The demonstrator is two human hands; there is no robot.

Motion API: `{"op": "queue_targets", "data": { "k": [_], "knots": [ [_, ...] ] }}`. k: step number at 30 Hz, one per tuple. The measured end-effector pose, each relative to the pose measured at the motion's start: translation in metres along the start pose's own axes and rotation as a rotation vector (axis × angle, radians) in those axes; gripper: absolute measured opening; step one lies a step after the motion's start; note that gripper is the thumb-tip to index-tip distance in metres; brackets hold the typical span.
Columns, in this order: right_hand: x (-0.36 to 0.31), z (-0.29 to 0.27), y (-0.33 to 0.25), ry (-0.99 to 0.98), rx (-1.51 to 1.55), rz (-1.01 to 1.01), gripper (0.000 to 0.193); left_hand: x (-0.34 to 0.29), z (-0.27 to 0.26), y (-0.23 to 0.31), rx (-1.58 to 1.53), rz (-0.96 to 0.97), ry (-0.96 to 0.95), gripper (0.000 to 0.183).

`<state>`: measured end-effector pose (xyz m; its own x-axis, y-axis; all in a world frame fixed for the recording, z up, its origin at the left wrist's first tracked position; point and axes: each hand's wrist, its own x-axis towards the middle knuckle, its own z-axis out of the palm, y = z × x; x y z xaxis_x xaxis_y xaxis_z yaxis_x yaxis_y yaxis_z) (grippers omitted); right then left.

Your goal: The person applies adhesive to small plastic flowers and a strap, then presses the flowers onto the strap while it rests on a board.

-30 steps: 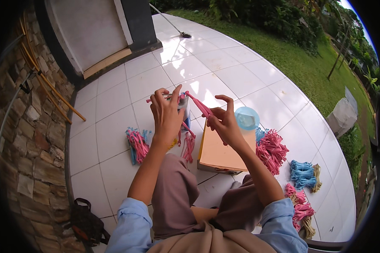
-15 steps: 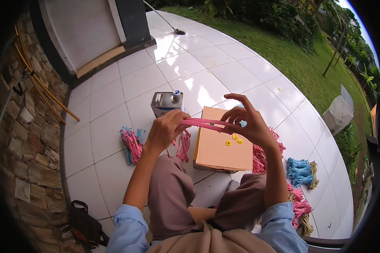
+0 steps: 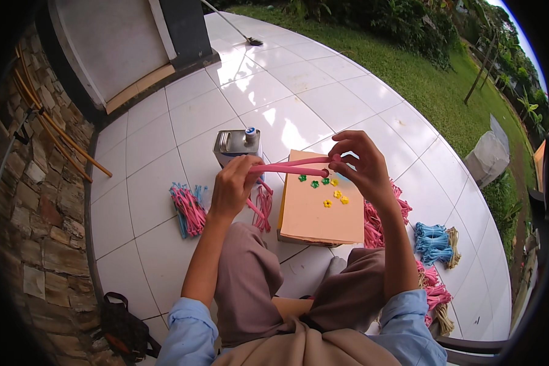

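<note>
Two pink strands of a soft pink cord (image 3: 293,168) stretch between my hands above a flat peach-coloured board. Closed fingers of my left hand (image 3: 233,186) grip the strands at one end, and a tail hangs beneath that hand. My right hand (image 3: 363,168) pinches the upper strand's end between thumb and fingertips. The lower strand ends just short of those fingertips, with a dark spot at its tip. Small yellow flower-shaped pieces (image 3: 328,203) and green flower-shaped pieces (image 3: 315,183) lie on the peach board (image 3: 305,213) below.
A metal can (image 3: 222,143) with a blue-and-white cap stands behind my left hand. Bundles of pink and blue cords (image 3: 189,210) lie at left; a pink pile (image 3: 374,227), blue bundles (image 3: 432,244) and more pink bundles (image 3: 433,293) lie at right. A black bag (image 3: 125,326) rests by the stone wall.
The two strands, close together before, are now spread apart at the right end. My right hand's raised fingers have curled in, and more green pieces show on the board.
</note>
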<state>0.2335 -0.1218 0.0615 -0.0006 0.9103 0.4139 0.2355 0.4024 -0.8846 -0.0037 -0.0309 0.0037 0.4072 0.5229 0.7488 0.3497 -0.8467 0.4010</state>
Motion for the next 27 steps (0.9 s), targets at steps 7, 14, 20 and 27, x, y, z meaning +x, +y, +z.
{"op": "queue_targets", "data": {
  "k": [7, 14, 20, 27],
  "knots": [
    [0.006, -0.011, 0.040, 0.196, -0.104, 0.054, 0.033, 0.001, 0.005, -0.009, -0.994, -0.772, -0.031, 0.014],
    [-0.028, -0.023, 0.147, 0.006, -0.221, 0.399, 0.046, -0.018, 0.033, -0.023, -0.859, -0.817, -0.024, 0.023],
    [-0.054, -0.004, 0.199, -0.322, -0.626, 0.130, 0.044, -0.034, 0.050, -0.036, -0.876, -0.885, -0.004, 0.022],
    [-0.047, -0.001, 0.203, -0.296, -0.610, 0.325, 0.042, -0.026, 0.054, -0.019, -0.913, -0.917, -0.001, 0.022]
  ]
}}
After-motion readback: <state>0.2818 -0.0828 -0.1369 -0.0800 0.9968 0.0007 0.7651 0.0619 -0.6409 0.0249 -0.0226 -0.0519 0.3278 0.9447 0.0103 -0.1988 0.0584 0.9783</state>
